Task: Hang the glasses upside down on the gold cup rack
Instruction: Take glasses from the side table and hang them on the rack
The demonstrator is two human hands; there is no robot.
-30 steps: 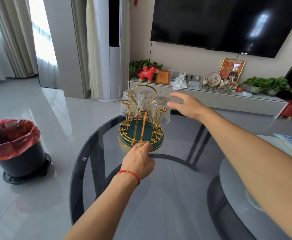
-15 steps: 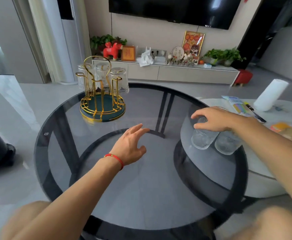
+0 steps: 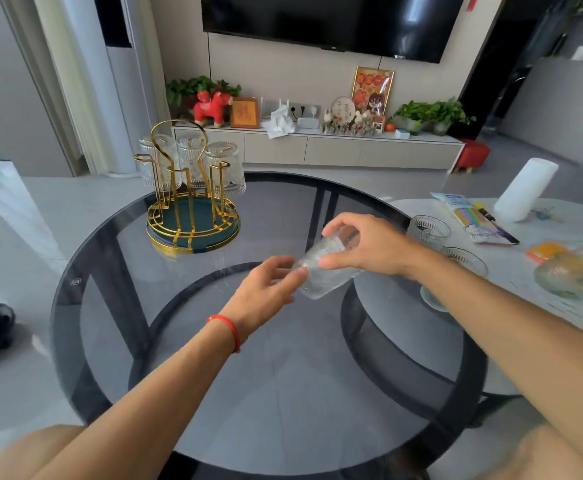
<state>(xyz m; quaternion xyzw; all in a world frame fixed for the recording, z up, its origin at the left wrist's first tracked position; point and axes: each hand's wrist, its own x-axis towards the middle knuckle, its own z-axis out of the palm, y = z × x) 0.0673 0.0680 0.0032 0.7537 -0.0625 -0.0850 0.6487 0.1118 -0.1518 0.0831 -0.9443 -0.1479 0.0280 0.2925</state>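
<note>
A glass (image 3: 324,268) is now off the white side table and up in the air over the middle of the round glass table (image 3: 283,393); half a second ago the right hand (image 3: 369,247) was only closing on it where it stood at 3 o'clock among the others. The right hand's grip is pinched on that glass, fingers over its upper end and thumb against its side, and the glass lies tilted with its wide mouth down and toward the person. The left hand (image 3: 265,292), which a second ago rested at the base of the gold cup rack (image 3: 193,202) and then hung open over the table, has come across to meet the glass: its fingers are spread and its fingertips (image 3: 298,271) touch the glass's left side without closing on it.

I read this as a pass or a turn between hands, so the glass can be set mouth-down for hanging. The rack stands at 11 o'clock, well apart from both hands, with three glasses (image 3: 193,161) already hanging upside down on its far pegs and the near pegs bare. Two more glasses (image 3: 428,232) wait upright at 3 o'clock on the side table, near a white roll (image 3: 525,188) and a packet (image 3: 473,218). The task looks about half done, with this glass the fourth to go.
</note>
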